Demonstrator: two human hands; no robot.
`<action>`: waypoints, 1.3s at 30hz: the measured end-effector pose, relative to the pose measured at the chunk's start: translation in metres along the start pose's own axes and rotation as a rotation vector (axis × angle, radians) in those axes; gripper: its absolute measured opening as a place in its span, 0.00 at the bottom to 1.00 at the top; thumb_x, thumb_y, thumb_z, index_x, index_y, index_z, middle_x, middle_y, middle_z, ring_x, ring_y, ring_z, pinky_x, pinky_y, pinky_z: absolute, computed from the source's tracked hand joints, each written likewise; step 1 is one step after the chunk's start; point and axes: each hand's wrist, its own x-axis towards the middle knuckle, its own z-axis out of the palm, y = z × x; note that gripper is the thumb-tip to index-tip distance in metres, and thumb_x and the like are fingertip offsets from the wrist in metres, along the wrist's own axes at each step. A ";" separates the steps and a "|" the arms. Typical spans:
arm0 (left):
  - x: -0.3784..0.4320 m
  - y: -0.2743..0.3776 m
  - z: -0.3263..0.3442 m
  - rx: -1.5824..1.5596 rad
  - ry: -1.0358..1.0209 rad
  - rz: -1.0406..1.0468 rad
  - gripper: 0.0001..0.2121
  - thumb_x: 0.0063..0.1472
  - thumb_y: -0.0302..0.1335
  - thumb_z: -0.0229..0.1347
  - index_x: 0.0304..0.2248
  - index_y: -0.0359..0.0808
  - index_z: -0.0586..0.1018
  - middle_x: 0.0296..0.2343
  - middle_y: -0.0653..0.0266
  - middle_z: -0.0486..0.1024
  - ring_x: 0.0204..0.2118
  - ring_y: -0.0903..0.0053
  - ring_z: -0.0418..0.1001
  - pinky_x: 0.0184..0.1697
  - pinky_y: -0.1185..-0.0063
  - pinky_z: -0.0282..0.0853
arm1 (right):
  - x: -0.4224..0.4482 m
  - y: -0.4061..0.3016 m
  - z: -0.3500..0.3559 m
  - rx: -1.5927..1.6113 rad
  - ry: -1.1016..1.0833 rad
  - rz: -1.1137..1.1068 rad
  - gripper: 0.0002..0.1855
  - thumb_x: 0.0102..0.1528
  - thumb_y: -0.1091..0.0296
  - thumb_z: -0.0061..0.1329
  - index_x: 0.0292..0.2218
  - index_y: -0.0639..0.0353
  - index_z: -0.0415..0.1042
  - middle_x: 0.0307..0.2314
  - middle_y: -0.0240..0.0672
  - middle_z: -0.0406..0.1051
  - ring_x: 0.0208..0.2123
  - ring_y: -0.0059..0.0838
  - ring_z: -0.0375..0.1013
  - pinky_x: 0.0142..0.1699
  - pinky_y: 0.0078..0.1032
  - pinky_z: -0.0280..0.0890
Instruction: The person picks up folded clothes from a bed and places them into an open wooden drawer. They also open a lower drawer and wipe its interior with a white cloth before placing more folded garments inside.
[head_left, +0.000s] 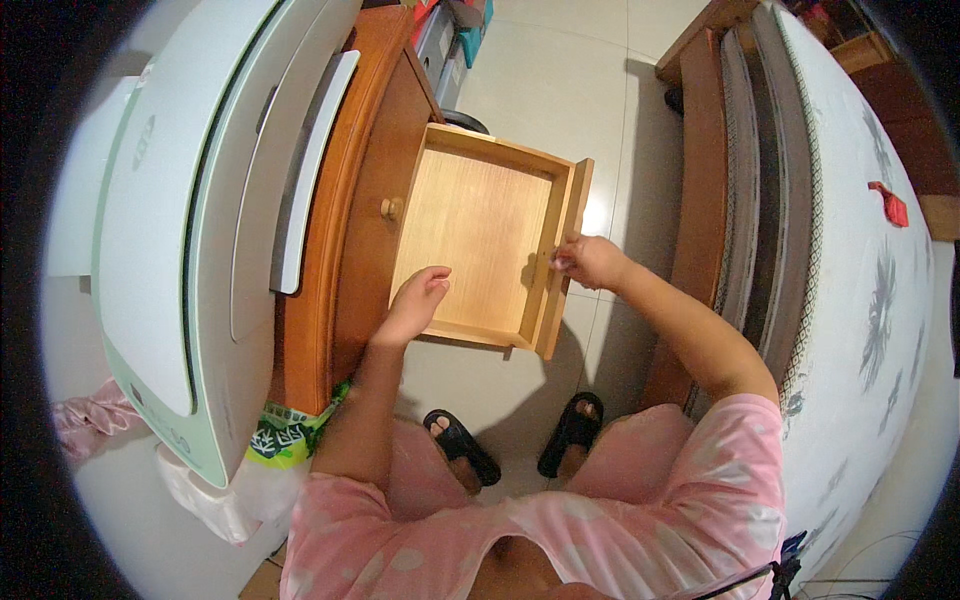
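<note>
A wooden drawer (472, 232) is pulled out of a brown wooden cabinet (367, 225), its bare bottom showing. My right hand (592, 261) is at the outer side of the drawer's front panel (571, 255), fingers curled by the panel's upper edge; whether something small is between the fingertips cannot be told. Over the drawer's near left corner is my left hand (418, 300), fingers slightly bent and apart from the thumb, holding nothing. A round wooden knob (391, 208) sits on the cabinet door, left of the drawer.
A white and pale green printer-like machine (225, 187) stands on the cabinet at left. A bed with a white patterned cover (862, 300) is at right, a red item (891, 204) on it. File boxes (442, 60) stand beyond the drawer. A plastic package (281, 442) lies at lower left.
</note>
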 end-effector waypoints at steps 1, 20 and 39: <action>0.001 -0.001 0.000 0.000 -0.003 0.000 0.14 0.58 0.29 0.47 0.43 0.30 0.69 0.38 0.56 0.71 0.42 0.73 0.68 0.45 0.79 0.63 | -0.005 -0.001 0.004 0.001 -0.001 0.003 0.10 0.48 0.64 0.48 0.32 0.58 0.72 0.26 0.40 0.68 0.27 0.38 0.71 0.34 0.32 0.67; 0.001 -0.009 -0.002 -0.054 -0.011 0.046 0.15 0.59 0.29 0.47 0.43 0.30 0.69 0.36 0.58 0.72 0.40 0.75 0.69 0.44 0.80 0.62 | -0.038 -0.078 0.072 0.035 -0.673 -0.286 0.11 0.46 0.64 0.48 0.32 0.59 0.71 0.31 0.44 0.67 0.30 0.43 0.70 0.36 0.34 0.65; -0.001 -0.004 -0.001 -0.046 -0.002 0.045 0.14 0.58 0.29 0.48 0.42 0.31 0.70 0.36 0.58 0.72 0.39 0.74 0.69 0.44 0.79 0.63 | 0.080 0.020 0.011 -0.792 0.135 0.255 0.14 0.53 0.64 0.36 0.40 0.51 0.69 0.37 0.36 0.68 0.45 0.33 0.63 0.52 0.44 0.49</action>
